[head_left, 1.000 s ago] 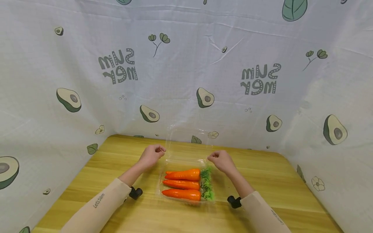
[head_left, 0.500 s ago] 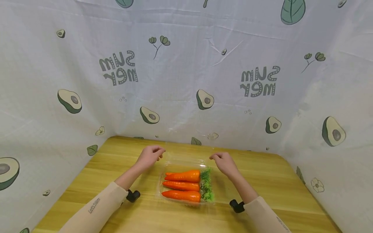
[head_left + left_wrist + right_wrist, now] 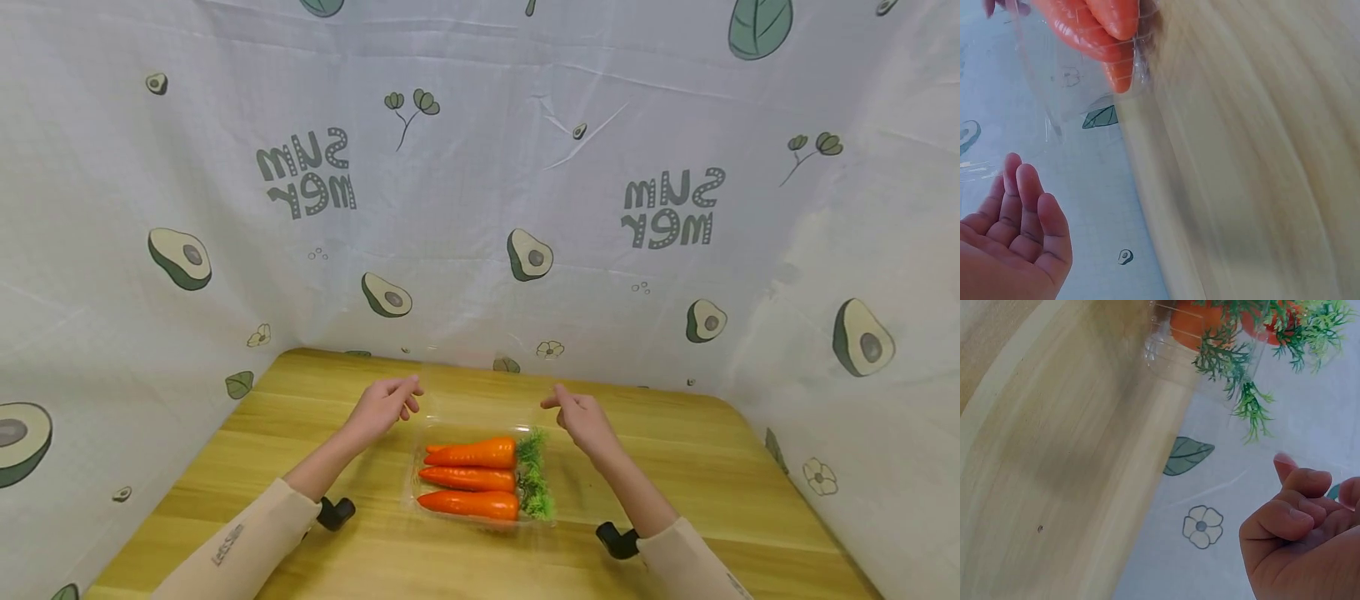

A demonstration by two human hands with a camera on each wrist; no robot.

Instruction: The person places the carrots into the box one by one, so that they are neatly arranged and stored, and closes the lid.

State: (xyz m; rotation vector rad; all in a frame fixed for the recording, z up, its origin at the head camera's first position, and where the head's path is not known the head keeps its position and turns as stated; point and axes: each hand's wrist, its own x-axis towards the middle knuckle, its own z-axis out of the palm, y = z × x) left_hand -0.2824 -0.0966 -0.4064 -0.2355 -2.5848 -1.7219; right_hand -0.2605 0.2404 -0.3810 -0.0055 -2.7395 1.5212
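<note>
A clear plastic clamshell box lies on the table with its lid raised at the back, barely visible. Inside, several orange carrots lie side by side, their green leafy tops at the right end. By the lid's left edge is my left hand, fingers nearly straight; in the left wrist view, its fingertips are right below the clear plastic. My right hand is by the lid's right side, index finger extended and the others bent. Neither hand grips anything.
The wooden table ends at a white hanging cloth printed with avocados, leaves and lettering. Black wrist mounts jut inward from both forearms, one on either side of the box.
The lid's top edge appears lower in the head view. Both hands have drawn slightly outward from the lid, and their fingers have loosened. The carrots and box stay put.
</note>
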